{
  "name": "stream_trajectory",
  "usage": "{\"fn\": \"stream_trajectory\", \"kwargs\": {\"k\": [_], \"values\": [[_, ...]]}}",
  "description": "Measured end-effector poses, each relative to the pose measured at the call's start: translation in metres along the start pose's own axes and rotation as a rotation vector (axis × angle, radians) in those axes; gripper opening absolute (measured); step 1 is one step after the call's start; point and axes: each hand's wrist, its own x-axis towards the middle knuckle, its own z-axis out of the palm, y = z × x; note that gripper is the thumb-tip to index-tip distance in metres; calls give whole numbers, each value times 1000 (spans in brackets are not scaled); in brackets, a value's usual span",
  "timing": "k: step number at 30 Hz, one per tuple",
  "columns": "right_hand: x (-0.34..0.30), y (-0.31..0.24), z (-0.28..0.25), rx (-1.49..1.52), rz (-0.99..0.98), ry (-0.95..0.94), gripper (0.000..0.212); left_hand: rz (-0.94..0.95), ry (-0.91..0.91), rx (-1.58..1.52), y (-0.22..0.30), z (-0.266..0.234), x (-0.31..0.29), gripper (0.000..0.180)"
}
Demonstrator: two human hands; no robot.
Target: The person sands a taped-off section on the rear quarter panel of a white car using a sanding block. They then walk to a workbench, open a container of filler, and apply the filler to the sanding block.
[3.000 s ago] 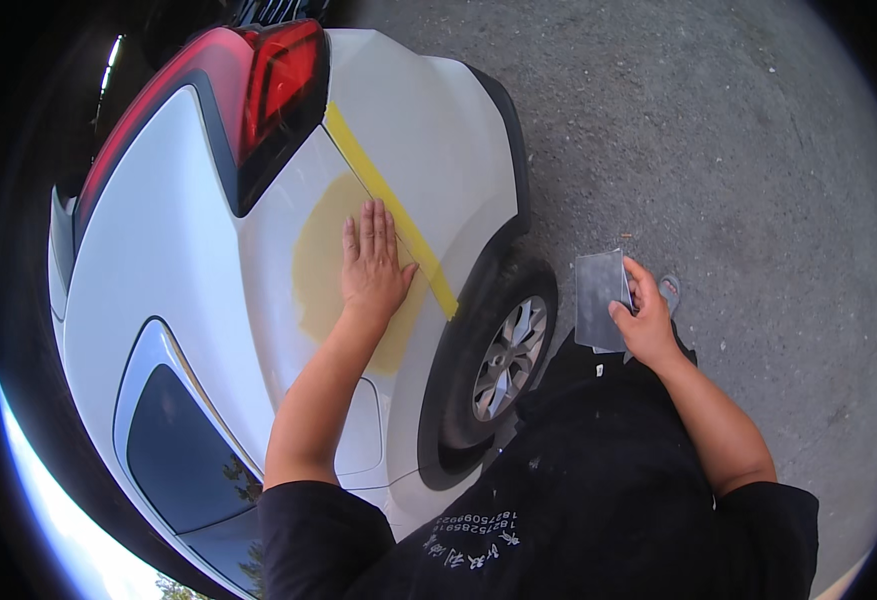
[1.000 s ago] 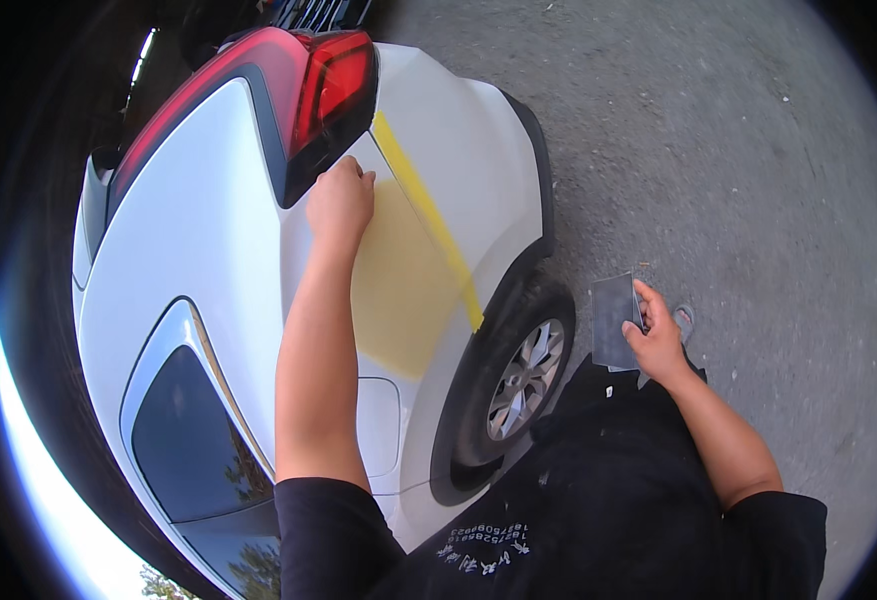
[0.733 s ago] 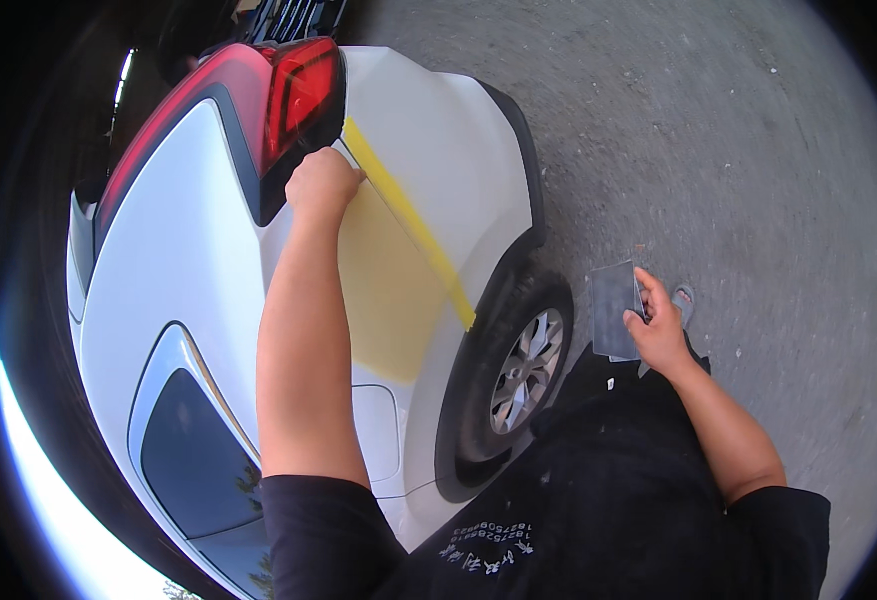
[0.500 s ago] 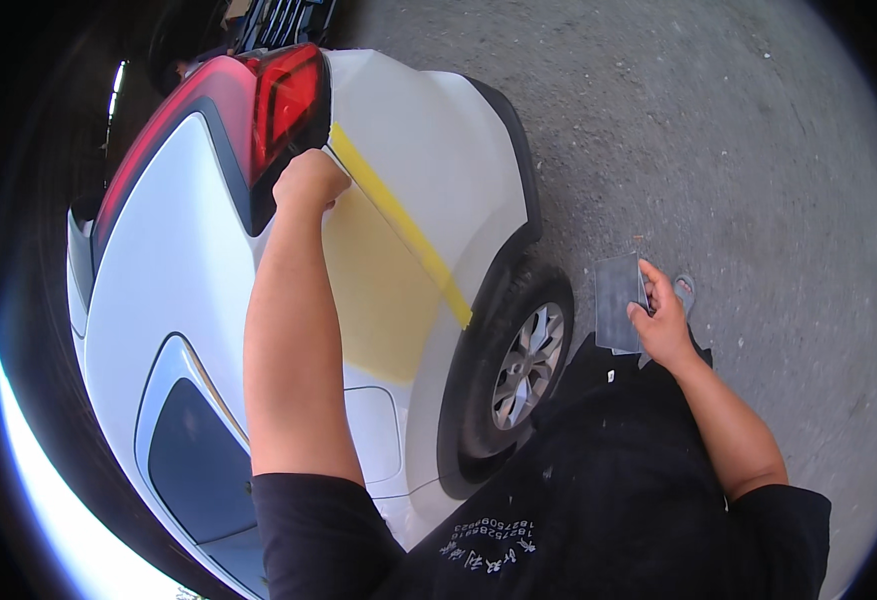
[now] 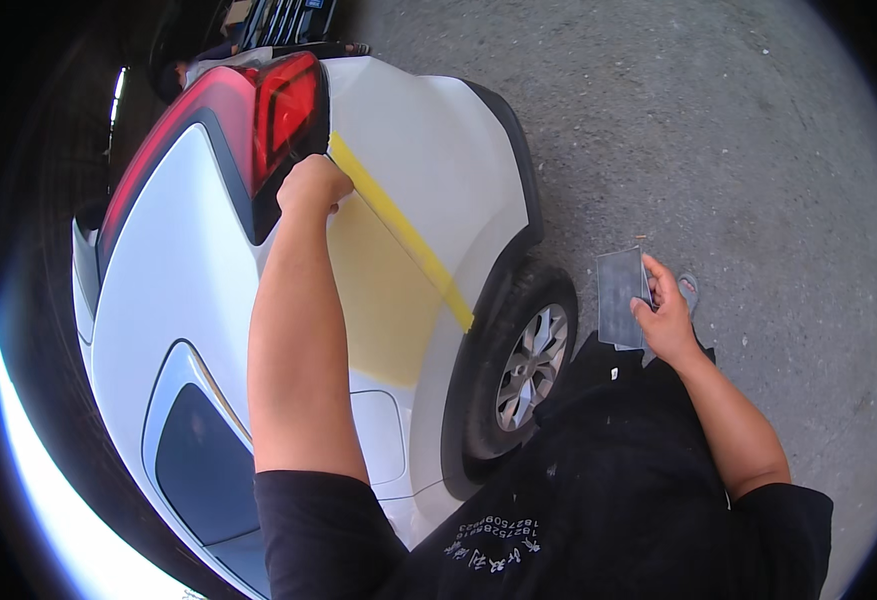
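Observation:
My left hand (image 5: pixel 314 184) is closed against the rear side panel of a white car (image 5: pixel 428 135), just below the red tail light (image 5: pixel 286 105). Its fingertips face away, so whatever they hold or press is hidden. Beside the knuckles starts a strip of yellow masking tape (image 5: pixel 398 225), running slantwise down to the wheel arch. Below the tape lies a smooth pale-yellow patch (image 5: pixel 383 310) on the panel. My right hand (image 5: pixel 666 318), away from the car, grips thin grey rectangular plates (image 5: pixel 618 298), thumb on top; at least two seem stacked.
The car's rear wheel (image 5: pixel 533 370) is close to my legs. A fuel flap (image 5: pixel 376 435) lies beneath the yellow patch. Grey rough ground (image 5: pixel 718 130) stretches to the right. Beyond the tail light, part of a person (image 5: pixel 228 62) shows near another vehicle's grille (image 5: pixel 283 22).
The view has shifted slightly, and more of the person behind the car has come into sight. Both my hands keep nearly the same places and grips.

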Motion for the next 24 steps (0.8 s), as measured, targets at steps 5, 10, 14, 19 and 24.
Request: {"fn": "stream_trajectory", "kwargs": {"k": [5,10,14,19,24], "values": [[-1,6,-7,22,-63,24,62,75,-83,-48,-22,4,14,22],[0,4,-11,-4,-82,40,62,237,259,-430,-46,23,-6,22],[3,0,-11,-23,-75,16,62,376,409,-413,-55,34,-56,26],[5,-4,-5,-81,-84,16,61,568,603,-306,-69,78,-75,14],[3,-2,2,-56,-87,9,61,694,824,153,-72,101,-46,36]]}}
